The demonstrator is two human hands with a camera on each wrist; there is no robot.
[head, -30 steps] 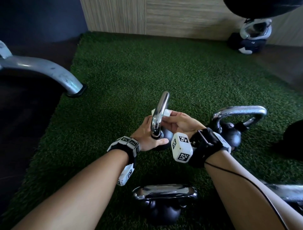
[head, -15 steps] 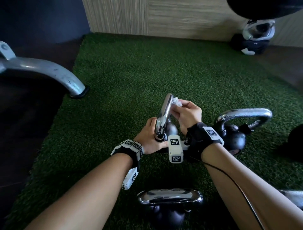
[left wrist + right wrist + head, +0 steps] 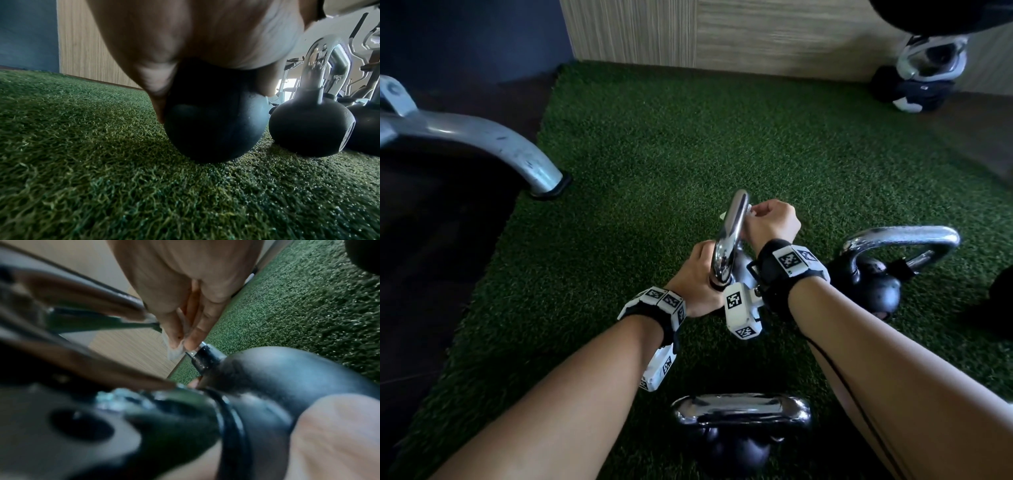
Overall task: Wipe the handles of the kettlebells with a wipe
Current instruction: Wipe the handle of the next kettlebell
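A black kettlebell with a chrome handle stands on the green turf in the middle of the head view. My left hand grips its ball from the left, fingers curled over the top. My right hand pinches a white wipe against the far upper side of the handle. A second kettlebell stands to the right, a third close in front of me. In the right wrist view the fingers fold the wipe near the handle's base.
A grey metal equipment leg reaches onto the turf's left edge. Another kettlebell sits at the far right by the wood-panelled wall. Dark floor borders the turf on the left. Gym machines show behind.
My right hand has slid the wipe up the handle from near its lower middle to the upper far end. The left hand has kept its grip on the ball.
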